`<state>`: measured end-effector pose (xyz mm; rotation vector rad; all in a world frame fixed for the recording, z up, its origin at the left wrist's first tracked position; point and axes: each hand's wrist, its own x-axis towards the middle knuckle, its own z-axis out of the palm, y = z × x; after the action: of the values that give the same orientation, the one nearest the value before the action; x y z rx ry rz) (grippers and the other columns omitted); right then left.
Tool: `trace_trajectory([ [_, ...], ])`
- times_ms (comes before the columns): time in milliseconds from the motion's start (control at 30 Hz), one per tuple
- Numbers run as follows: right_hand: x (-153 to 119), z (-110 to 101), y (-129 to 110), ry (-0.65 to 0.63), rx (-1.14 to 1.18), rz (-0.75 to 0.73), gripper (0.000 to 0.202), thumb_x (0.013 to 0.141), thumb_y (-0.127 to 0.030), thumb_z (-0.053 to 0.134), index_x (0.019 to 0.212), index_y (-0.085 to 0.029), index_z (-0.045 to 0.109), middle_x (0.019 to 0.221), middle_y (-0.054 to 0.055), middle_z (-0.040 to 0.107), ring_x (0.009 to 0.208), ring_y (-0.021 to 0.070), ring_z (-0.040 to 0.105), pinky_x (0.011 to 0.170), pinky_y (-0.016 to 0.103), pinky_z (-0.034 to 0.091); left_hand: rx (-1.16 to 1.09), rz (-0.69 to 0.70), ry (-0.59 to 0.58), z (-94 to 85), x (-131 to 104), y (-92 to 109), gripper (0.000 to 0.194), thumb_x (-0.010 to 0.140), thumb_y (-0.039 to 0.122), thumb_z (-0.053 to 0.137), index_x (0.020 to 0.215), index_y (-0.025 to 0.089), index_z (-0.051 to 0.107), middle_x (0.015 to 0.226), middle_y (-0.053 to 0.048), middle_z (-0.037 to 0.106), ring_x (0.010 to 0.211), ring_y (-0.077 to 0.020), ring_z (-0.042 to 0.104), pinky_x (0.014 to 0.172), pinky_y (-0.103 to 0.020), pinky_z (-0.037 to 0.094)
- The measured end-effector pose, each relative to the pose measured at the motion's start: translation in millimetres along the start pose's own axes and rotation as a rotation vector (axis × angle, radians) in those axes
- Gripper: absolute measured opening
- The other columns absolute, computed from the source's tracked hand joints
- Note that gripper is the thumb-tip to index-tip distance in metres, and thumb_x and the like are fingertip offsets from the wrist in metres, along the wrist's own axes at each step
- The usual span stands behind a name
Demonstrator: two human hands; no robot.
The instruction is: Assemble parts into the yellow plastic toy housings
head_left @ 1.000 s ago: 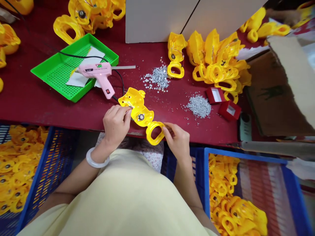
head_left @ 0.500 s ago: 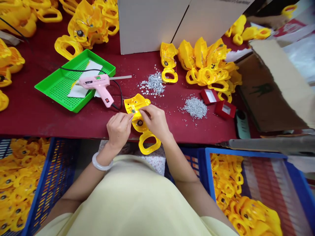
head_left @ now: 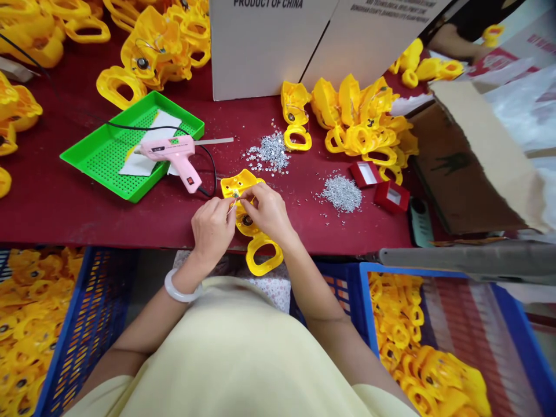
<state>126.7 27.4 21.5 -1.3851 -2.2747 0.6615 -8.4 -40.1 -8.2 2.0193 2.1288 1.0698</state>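
A yellow plastic shell (head_left: 243, 180) with a ring handle (head_left: 264, 255) lies open at the table's front edge, its handle jutting over the edge. Inside it are a dark round part and thin wires (head_left: 233, 204). My left hand (head_left: 214, 227) is closed at the shell's left side, fingertips pinching the wires. My right hand (head_left: 267, 213) is closed over the shell's right side, its fingertips meeting the left ones at the wires. Left of the hands, a pink glue gun (head_left: 176, 155) rests partly on a green tray (head_left: 134, 188). Behind the shell lies a heap of small silvery pieces (head_left: 273, 149).
A pile of screws (head_left: 342, 193) and red boxes (head_left: 391, 196) lie right. More yellow shells (head_left: 365, 124) stand behind, before a large carton (head_left: 264, 52). Blue crates (head_left: 367, 313) flank my lap. An open cardboard box (head_left: 469, 168) and another person's arm (head_left: 456, 45) are at right.
My fingertips have come together over the shell, and the pinched wires now show between them. The view has shifted slightly. At the upper right, the other person's arm has moved.
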Motion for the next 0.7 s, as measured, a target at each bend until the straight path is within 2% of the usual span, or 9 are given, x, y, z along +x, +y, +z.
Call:
trace_trajectory([
  [100, 0.2, -0.3, 0.3, -0.008, 0.01, -0.013, 0.011, 0.09, -0.022, 0.054, 0.09, -0.019, 0.065, 0.092, 0.004, 0.067, 0.081, 0.0158, 0.058, 0.076, 0.029, 0.042, 0.083, -0.021, -0.05, -3.7, 4.8, 3.6, 0.021, 0.091, 0.017, 0.054, 0.106, 0.016, 0.069, 0.089, -0.008, 0.071, 0.081, -0.0236, 0.066, 0.069, -0.032, 0.043],
  [233, -0.7, -1.5, -2.6, -0.034, -0.036, -0.014, 0.015, 0.092, -0.024, 0.052, 0.092, -0.02, 0.066, 0.095, 0.004, 0.067, 0.086, 0.0171, 0.06, 0.076, 0.029, 0.042, 0.088, -0.08, -0.108, -6.8, 10.3, 7.9, 0.022, 0.088, 0.014, 0.054, 0.102, 0.017, 0.07, 0.089, -0.008, 0.072, 0.082, -0.0237, 0.067, 0.068, -0.031, 0.043],
  [400, -5.2, -7.1, -10.5, -0.023, -0.158, 0.045, 0.022, 0.094, -0.031, 0.051, 0.102, -0.019, 0.068, 0.104, 0.006, 0.067, 0.09, 0.0182, 0.062, 0.07, 0.028, 0.04, 0.045, -0.093, -0.07, -3.6, 11.0, 6.8, 0.015, 0.087, 0.015, 0.057, 0.09, 0.018, 0.072, 0.084, -0.006, 0.072, 0.077, -0.0212, 0.067, 0.063, -0.029, 0.04],
  [533, -7.3, -10.7, -13.7, -0.071, -0.227, 0.051, 0.025, 0.097, -0.031, 0.046, 0.1, -0.021, 0.069, 0.102, 0.006, 0.068, 0.088, 0.0178, 0.062, 0.066, 0.028, 0.037, -0.041, -0.094, -0.038, 0.5, 9.3, 3.9, 0.017, 0.088, 0.016, 0.057, 0.095, 0.019, 0.073, 0.086, -0.004, 0.072, 0.075, -0.0189, 0.066, 0.063, -0.028, 0.039],
  [700, -5.9, -8.5, -13.5, -0.098, -0.266, 0.094, 0.024, 0.095, -0.03, 0.048, 0.097, -0.021, 0.07, 0.101, 0.006, 0.069, 0.088, 0.0192, 0.063, 0.064, 0.028, 0.037, -0.001, -0.088, -0.103, -1.2, 10.6, 3.4, 0.015, 0.088, 0.017, 0.059, 0.092, 0.02, 0.074, 0.084, -0.004, 0.071, 0.075, -0.0194, 0.065, 0.059, -0.029, 0.036],
])
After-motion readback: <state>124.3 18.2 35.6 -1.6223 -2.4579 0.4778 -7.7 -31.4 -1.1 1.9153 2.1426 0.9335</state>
